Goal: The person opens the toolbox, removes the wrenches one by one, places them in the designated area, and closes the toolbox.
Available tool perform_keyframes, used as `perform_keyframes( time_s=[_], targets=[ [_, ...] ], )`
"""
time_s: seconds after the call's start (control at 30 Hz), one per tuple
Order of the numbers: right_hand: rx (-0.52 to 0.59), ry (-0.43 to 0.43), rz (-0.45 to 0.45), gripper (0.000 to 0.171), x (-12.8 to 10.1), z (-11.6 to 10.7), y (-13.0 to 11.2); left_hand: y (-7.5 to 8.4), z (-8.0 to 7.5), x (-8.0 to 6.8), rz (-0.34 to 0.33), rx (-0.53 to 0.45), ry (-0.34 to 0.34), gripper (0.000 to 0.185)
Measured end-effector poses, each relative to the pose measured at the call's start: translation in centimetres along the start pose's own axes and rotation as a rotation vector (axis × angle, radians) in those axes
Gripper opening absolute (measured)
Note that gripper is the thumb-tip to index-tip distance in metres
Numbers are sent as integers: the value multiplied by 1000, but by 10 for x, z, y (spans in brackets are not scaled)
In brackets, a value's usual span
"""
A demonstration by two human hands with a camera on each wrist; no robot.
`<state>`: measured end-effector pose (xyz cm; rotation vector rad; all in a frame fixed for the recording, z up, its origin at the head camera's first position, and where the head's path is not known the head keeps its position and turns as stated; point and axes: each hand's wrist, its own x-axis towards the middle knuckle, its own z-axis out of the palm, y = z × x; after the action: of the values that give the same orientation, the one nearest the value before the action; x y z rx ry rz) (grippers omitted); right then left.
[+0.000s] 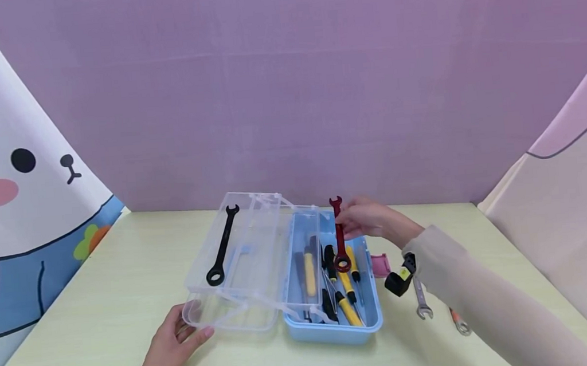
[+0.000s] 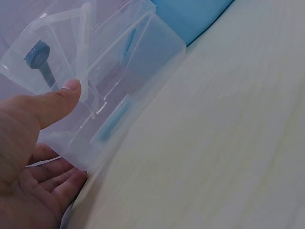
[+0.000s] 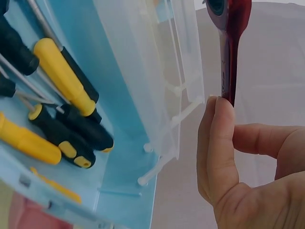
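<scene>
My right hand (image 1: 363, 219) pinches a dark red combination wrench (image 1: 339, 234) between thumb and fingers, above a light blue toolbox (image 1: 331, 334). In the right wrist view the red wrench (image 3: 230, 62) points up from the fingertips (image 3: 221, 112). Several yellow-and-black screwdrivers (image 1: 348, 308) lie inside the toolbox. Its clear plastic lid (image 1: 258, 266) is swung out to the left, with a black combination wrench (image 1: 223, 246) in it. My left hand (image 1: 169, 348) holds the lid's near left corner; in the left wrist view the thumb lies over the clear plastic and the fingers curl at its lower edge.
A clear inner tray (image 1: 304, 228) covers the toolbox's left part. Right of the box are a pink latch (image 1: 380, 265), a black tape measure (image 1: 399, 281), a silver wrench (image 1: 421, 299) and an orange-handled tool (image 1: 460, 322), partly behind the right sleeve. A purple cloth wall (image 1: 286, 91) stands behind.
</scene>
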<state>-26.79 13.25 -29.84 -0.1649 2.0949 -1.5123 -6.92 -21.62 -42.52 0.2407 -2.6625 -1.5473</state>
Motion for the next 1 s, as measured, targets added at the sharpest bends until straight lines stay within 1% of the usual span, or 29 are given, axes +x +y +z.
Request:
perform_keyframes(
  time_s=[0.17, 0.27, 0.37, 0.53, 0.77, 0.87, 0.93, 1.0],
  targets=[
    [12, -14, -16, 6, -2, -7, 6, -1, -1, 1, -12, -13, -3, 60],
    [-3, 3, -12, 17, -3, -11, 10, -1, -1, 1, -14, -17, -7, 61],
    [-11, 20, 10, 28, -5, -15, 13, -2, -1, 2, -11, -17, -7, 61],
    [-31, 41, 31, 35, -9, -22, 20, -4, 0, 5, -4, -14, -8, 60],
    [-34, 18, 9, 40, -14, -33, 31, -3, 0, 6, -20, -14, -11, 61],
    [-37, 27, 11, 44, -15, -38, 36, -4, 0, 7, -23, -20, -11, 61],
    [-42, 29, 11, 41, -16, -40, 39, -5, 0, 7, -14, -19, -12, 60],
    [-44, 28, 11, 36, -17, -43, 42, -5, 0, 7, -19, -22, -10, 60]
  ],
)
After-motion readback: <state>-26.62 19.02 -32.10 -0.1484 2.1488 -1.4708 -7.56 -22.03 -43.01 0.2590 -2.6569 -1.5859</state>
